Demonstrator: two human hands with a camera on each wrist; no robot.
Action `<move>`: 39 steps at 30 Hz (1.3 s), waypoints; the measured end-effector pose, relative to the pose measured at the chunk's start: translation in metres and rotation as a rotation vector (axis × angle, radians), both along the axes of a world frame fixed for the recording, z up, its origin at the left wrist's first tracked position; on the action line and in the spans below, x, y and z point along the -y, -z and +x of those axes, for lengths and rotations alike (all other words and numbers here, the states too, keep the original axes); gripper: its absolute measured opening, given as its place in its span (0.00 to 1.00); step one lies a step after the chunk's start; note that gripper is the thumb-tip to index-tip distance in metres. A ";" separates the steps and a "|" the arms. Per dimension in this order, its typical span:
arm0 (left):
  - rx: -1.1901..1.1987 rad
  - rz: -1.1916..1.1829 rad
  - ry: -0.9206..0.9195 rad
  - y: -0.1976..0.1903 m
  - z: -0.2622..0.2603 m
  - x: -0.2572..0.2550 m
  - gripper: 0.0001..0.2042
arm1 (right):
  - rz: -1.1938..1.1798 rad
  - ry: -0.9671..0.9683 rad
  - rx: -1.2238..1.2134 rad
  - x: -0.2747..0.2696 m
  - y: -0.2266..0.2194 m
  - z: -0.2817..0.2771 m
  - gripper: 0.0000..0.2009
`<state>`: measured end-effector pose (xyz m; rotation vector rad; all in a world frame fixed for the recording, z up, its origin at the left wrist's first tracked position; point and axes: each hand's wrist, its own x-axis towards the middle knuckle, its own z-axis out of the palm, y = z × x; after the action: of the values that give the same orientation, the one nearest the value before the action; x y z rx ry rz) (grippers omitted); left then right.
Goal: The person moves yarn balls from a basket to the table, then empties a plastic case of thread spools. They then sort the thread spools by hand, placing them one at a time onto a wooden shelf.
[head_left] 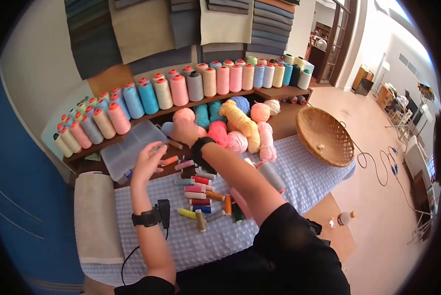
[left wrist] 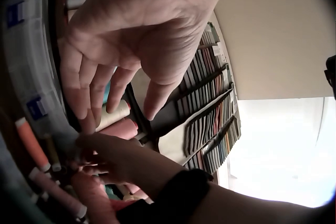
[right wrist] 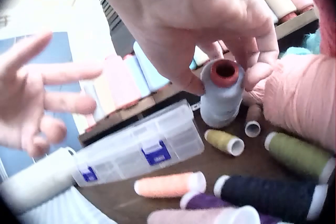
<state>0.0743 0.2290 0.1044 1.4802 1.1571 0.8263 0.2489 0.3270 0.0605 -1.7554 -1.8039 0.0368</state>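
Upright on the dark wood, a light blue cone spool (right wrist: 222, 98) with a red top is pinched by my right hand (right wrist: 210, 29), fingers around its upper end. In the head view my right hand (head_left: 186, 130) is beside a peach yarn ball (head_left: 184, 115). My left hand (head_left: 149, 162) hovers in the air near the clear plastic case (head_left: 132, 147), its fingers spread and loosely bent, holding nothing. In the left wrist view, the left palm (left wrist: 126, 40) fills the upper part. Small spools, an orange one (right wrist: 170, 184) and a yellow one (right wrist: 224, 142) among them, lie in front.
Large thread cones (head_left: 178, 91) line the curved shelf. Yarn skeins (head_left: 240, 120) lie beneath it. Several small spools (head_left: 201, 195) are scattered on the checked cloth (head_left: 181, 241). A wicker basket (head_left: 324, 137) sits at the right, a rolled cream fabric (head_left: 98, 216) at the left.
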 end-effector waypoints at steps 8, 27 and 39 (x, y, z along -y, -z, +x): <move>0.152 -0.071 0.037 0.000 -0.021 -0.004 0.23 | -0.217 -0.074 -0.267 0.085 -0.146 0.132 0.19; -0.052 -0.076 0.068 -0.022 0.004 0.010 0.21 | 0.131 0.761 0.203 0.028 -0.091 0.517 0.19; -0.031 -0.107 0.147 -0.020 0.018 0.008 0.21 | 0.200 0.606 0.160 0.029 -0.061 0.551 0.37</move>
<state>0.0926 0.2211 0.1247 1.4747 1.0842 0.6333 0.8003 0.2977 0.1211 -2.1221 -1.2526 -0.5227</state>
